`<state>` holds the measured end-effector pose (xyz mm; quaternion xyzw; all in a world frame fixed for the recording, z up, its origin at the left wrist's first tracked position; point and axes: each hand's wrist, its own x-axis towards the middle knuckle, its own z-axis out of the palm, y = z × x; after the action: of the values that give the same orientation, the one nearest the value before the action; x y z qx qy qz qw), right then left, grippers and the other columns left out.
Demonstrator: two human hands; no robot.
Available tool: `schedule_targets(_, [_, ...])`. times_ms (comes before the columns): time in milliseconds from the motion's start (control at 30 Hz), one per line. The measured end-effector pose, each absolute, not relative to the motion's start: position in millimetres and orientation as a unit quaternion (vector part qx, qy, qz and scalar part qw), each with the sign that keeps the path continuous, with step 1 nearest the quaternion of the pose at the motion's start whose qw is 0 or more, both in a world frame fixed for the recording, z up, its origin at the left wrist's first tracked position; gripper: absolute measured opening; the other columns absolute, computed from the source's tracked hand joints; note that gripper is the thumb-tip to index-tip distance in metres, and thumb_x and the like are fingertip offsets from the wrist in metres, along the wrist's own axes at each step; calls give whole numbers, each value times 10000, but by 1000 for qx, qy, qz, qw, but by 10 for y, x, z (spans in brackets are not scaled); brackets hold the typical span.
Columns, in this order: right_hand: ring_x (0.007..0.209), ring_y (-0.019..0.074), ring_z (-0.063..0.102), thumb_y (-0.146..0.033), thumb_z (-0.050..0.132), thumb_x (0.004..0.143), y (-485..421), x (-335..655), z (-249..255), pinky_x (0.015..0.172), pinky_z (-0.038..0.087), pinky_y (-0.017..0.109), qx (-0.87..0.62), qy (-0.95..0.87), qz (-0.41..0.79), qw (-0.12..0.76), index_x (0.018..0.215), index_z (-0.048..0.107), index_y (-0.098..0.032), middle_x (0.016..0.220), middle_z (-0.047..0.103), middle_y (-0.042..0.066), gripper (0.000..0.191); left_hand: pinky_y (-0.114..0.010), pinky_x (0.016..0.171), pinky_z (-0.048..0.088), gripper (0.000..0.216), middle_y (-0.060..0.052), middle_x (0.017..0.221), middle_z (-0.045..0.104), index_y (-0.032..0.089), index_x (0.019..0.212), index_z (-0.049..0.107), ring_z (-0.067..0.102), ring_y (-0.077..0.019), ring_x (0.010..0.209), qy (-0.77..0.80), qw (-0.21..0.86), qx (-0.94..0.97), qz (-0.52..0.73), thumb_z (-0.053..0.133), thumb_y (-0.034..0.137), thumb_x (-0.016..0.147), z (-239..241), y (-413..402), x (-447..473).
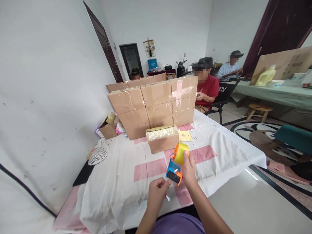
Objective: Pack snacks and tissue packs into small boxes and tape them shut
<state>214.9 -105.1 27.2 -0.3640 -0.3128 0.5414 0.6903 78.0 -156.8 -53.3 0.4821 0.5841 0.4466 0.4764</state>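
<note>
My right hand point(189, 169) is wrapped round a tape dispenser point(174, 166) with a blue and orange frame, tilted above the near part of the table. A yellowish roll of packing tape point(182, 153) sits on it, under my thumb. Close to the dispenser's lower end, my left hand point(158, 189) is closed in a pinch. A small shiny sliver point(167, 197) shows below those fingers; what they pinch is too small to tell. Just beyond the dispenser lies a cardboard box point(163, 143) with shiny tape along its top.
Taped cardboard boxes point(158, 112) stand stacked like a wall across the table point(117, 182). At left are an open carton point(108, 129) and a white perforated object point(97, 156). A person in a red shirt point(210, 91) sits beyond the boxes; other people sit farther back.
</note>
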Motion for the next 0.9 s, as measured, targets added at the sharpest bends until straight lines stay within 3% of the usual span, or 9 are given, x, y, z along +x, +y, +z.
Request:
schedule_targets(567, [608, 226, 675, -691, 596, 878, -1085, 2192, 217, 572, 547, 349, -370, -281, 563, 684, 846, 688, -246, 736, 739, 46, 456, -239, 470, 230, 527, 57, 423, 347, 220, 502, 408, 326, -91, 423, 562, 481, 507, 442, 676, 623, 710, -641, -1548, 795])
schedule_targets(767, [624, 210, 681, -650, 654, 862, -1026, 2263, 207, 578, 539, 317, -405, -272, 517, 703, 830, 698, -239, 732, 740, 32, 414, -252, 478, 264, 543, 40, 432, 401, 186, 561, 554, 369, -109, 427, 574, 460, 524, 429, 600, 676, 791, -572, -1610, 774])
schedule_targets(900, [623, 207, 678, -664, 673, 840, -1020, 2275, 208, 590, 543, 318, -409, -269, 503, 712, 834, 693, -233, 725, 737, 24, 432, -251, 489, 260, 581, 38, 432, 387, 178, 557, 567, 375, -110, 443, 584, 446, 535, 418, 600, 708, 795, -496, -1660, 754])
